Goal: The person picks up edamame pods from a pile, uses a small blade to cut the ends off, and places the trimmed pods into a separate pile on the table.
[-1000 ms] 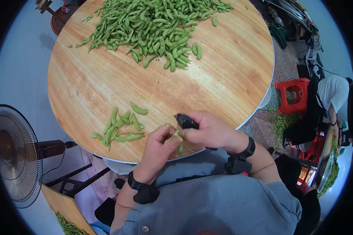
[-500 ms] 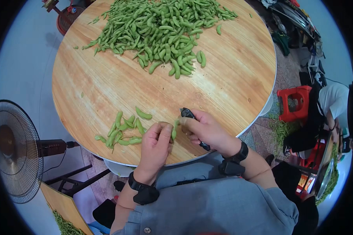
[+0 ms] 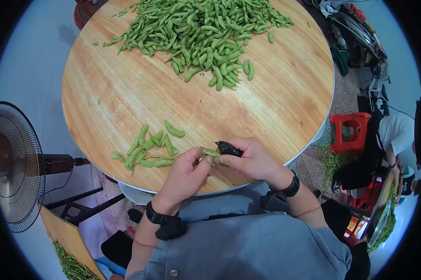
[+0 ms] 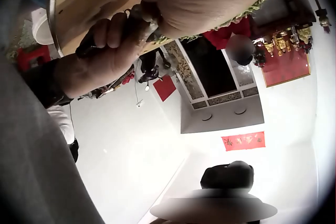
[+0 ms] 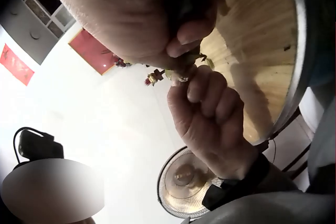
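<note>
My left hand (image 3: 184, 175) pinches a green soybean pod (image 3: 212, 152) between thumb and fingers, above the near edge of the round wooden table (image 3: 275, 126). My right hand (image 3: 254, 161) grips a black tool (image 3: 229, 149) with a pointed tip; most of its length is hidden in the palm. In the head view its thumb tip is right at the pod's end, close to the left fingertips. The right wrist view shows the left hand (image 5: 210, 108) with fingers curled and the dark tool (image 5: 186, 3) in the right palm. Left of the hands lies a small group of pods (image 3: 147, 144).
A large heap of pods (image 3: 191, 32) covers the table's far side. A standing fan (image 3: 14, 163) is at the left, beside a second table (image 3: 70, 238) bearing greens. At the right are a red stool (image 3: 350, 133), a seated person (image 3: 394, 135) and greens on the floor (image 3: 334, 163).
The pod has turned from upright to lying sideways between the hands. The right hand has tilted the black tool and come back close to the left fingertips. The head view has shifted slightly.
</note>
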The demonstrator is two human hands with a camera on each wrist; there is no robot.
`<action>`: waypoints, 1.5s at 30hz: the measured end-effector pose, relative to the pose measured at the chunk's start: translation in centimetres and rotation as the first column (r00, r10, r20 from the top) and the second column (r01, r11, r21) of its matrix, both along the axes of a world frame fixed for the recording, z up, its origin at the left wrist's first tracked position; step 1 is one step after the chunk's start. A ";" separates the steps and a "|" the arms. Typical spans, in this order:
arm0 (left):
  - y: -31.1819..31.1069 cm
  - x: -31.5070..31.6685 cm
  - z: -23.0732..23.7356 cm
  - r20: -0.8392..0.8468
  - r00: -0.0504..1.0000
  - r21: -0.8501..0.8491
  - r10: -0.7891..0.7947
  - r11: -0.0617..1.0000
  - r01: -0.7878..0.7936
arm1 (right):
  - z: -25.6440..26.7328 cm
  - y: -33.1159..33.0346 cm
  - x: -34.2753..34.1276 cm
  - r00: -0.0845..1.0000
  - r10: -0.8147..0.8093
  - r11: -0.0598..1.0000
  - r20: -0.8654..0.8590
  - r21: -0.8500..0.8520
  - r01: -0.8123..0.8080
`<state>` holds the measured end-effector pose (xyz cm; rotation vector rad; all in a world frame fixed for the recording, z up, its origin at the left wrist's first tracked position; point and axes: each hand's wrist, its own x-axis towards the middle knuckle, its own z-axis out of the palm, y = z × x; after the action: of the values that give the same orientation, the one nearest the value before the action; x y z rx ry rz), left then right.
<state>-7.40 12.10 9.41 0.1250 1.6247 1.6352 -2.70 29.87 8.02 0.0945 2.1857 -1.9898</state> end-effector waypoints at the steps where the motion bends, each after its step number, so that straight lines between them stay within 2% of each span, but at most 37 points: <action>1: -0.1 0.0 0.0 0.004 1.000 0.000 0.002 1.000 -0.002 | 0.0 0.0 0.1 1.000 0.002 1.000 0.004 0.000 -0.002; 3: -0.3 0.1 0.1 0.192 0.981 0.102 -0.002 0.995 -0.018 | 0.4 0.1 0.0 0.998 -0.014 0.999 0.066 -0.035 0.016; 4: -0.3 0.2 0.1 0.192 0.981 0.102 0.000 0.995 -0.020 | 1.0 0.1 -0.2 0.998 -0.012 0.999 0.066 -0.035 0.014; 6: -0.2 0.3 0.1 0.219 0.972 0.300 0.085 0.942 -0.150 | 2.5 0.3 -0.6 0.942 -0.094 0.966 0.321 -0.200 0.165; 7: -0.1 0.3 0.0 0.218 0.972 0.303 0.087 0.941 -0.152 | 2.5 0.2 -0.6 0.943 -0.093 0.967 0.319 -0.198 0.162; 10: 0.2 0.4 -0.6 0.165 0.972 0.246 0.168 0.947 -0.206 | 2.2 -0.4 -0.7 0.941 -0.134 0.949 0.312 -0.233 0.212; 12: 0.6 0.8 -0.7 -0.085 0.994 0.153 0.071 0.987 -0.058 | 2.0 -0.9 -0.6 0.949 -0.114 0.936 0.294 -0.289 0.202; 13: 0.6 0.9 -0.6 -0.084 0.994 0.152 0.072 0.987 -0.059 | 1.9 -0.8 -0.6 0.949 -0.112 0.936 0.295 -0.289 0.201; 15: 0.5 0.9 -0.3 0.087 0.992 0.239 0.089 0.965 -0.107 | 1.7 -0.6 -0.4 0.910 -0.011 0.865 0.415 -0.453 0.218; 19: 0.2 1.1 -0.2 0.157 0.987 0.252 0.048 0.964 -0.086 | 1.7 -0.3 -0.3 0.887 0.030 0.815 0.460 -0.525 0.245; 21: 0.4 1.2 0.0 0.335 0.940 0.320 0.070 0.930 -0.183 | 2.3 -0.7 -0.5 0.908 -0.011 0.777 0.418 -0.568 0.271; 22: 0.4 1.3 -0.3 0.335 0.940 0.319 0.069 0.930 -0.182 | 2.1 -0.9 -0.5 0.908 -0.012 0.776 0.419 -0.569 0.272; 24: 0.5 1.5 -1.3 0.522 0.846 0.625 -0.106 0.722 -0.295 | 1.2 -1.5 -0.3 0.896 0.064 0.522 0.439 -0.780 0.345; 25: 0.4 1.6 -1.5 0.521 0.846 0.625 -0.108 0.724 -0.292 | 1.0 -1.7 -0.1 0.897 0.062 0.520 0.438 -0.781 0.346; 27: 0.2 1.6 -1.8 0.649 0.732 0.654 -0.208 0.644 -0.397 | 0.7 -2.0 0.1 0.924 0.049 0.513 0.380 -0.803 0.303; 28: 0.3 1.6 -1.7 0.650 0.731 0.652 -0.208 0.647 -0.395 | 0.8 -2.0 0.1 0.924 0.048 0.511 0.380 -0.804 0.304; 30: 0.4 1.7 -1.3 0.638 0.753 0.612 -0.163 0.701 -0.367 | 1.1 -1.9 0.1 0.940 -0.049 0.650 0.337 -0.704 0.286; 31: 0.5 1.7 -0.9 0.635 0.755 0.614 -0.165 0.700 -0.364 | 1.4 -1.8 0.1 0.941 -0.050 0.651 0.334 -0.704 0.285; 32: 0.6 1.8 -0.4 0.458 0.888 0.439 0.023 0.863 -0.249 | 1.7 -1.6 0.1 0.943 -0.089 0.788 0.319 -0.557 0.263; 33: 0.6 1.8 -0.2 0.206 0.968 0.203 0.145 0.961 -0.188 | 2.1 -1.5 0.1 0.947 -0.124 0.893 0.295 -0.384 0.236; 34: 0.7 1.7 -0.4 0.202 0.968 0.207 0.146 0.960 -0.188 | 2.3 -1.4 0.1 0.949 -0.124 0.895 0.290 -0.381 0.233; 35: 0.7 1.5 -0.8 -0.089 0.987 0.213 0.136 0.970 -0.115 | 2.6 -1.5 0.2 0.953 -0.072 0.923 0.295 -0.343 0.176; 36: 0.7 1.3 -1.0 -0.374 0.920 0.196 0.117 0.980 -0.045 | 2.8 -1.4 0.2 0.953 -0.020 0.946 0.302 -0.303 0.116; 38: 0.1 1.0 -0.5 -0.372 0.923 0.216 0.098 0.976 -0.017 | 2.9 -0.8 0.1 0.948 0.025 0.945 0.318 -0.316 0.081; 40: -0.5 0.9 0.5 -0.013 1.000 0.154 -0.025 0.988 0.026 | 2.8 -0.7 -0.1 0.934 0.099 0.914 0.342 -0.403 0.051; 41: -0.5 0.9 0.5 -0.014 1.000 0.154 -0.022 0.988 0.024 | 2.7 -0.7 -0.3 0.935 0.102 0.914 0.341 -0.403 0.048; 43: -0.4 1.0 0.4 0.154 0.988 0.162 0.021 0.986 -0.046 | 2.5 -0.8 -0.6 0.933 0.024 0.932 0.359 -0.345 0.108; 45: -0.1 1.1 0.6 0.131 0.990 0.131 0.056 0.989 -0.073 | 2.2 -1.3 -0.9 0.940 -0.004 0.947 0.341 -0.301 0.114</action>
<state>-6.25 12.01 9.98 0.0362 1.4351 1.7667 -3.57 28.57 10.21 0.4264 1.6527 -2.1433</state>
